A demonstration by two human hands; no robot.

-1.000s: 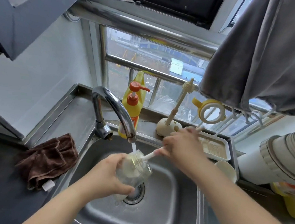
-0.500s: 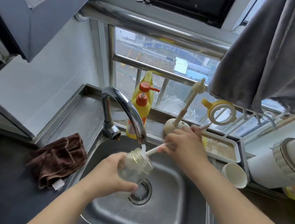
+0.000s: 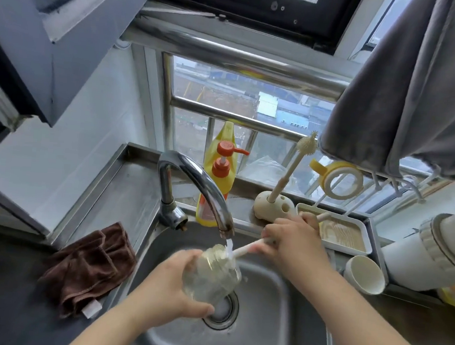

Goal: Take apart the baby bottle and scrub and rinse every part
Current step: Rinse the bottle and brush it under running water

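1. Since the earlier frame, the bottle brush point(image 3: 244, 249) sits slightly deeper in the glass baby bottle point(image 3: 211, 276).
2. Left hand point(image 3: 169, 290) grips the bottle over the sink point(image 3: 277, 326), under the running faucet point(image 3: 193, 180).
3. Right hand point(image 3: 294, 240) clasps the brush handle.

bottle point(image 3: 211, 276) under tap point(image 3: 193, 180), cloth point(image 3: 88, 267) left of sink point(image 3: 263, 325)

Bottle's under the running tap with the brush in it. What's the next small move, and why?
Probably twist and pump the brush inside the bottle. The left hand holds the bottle tilted over the sink, mouth under the tap; water runs in, and the right hand grips the handle, so scrubbing can go on.
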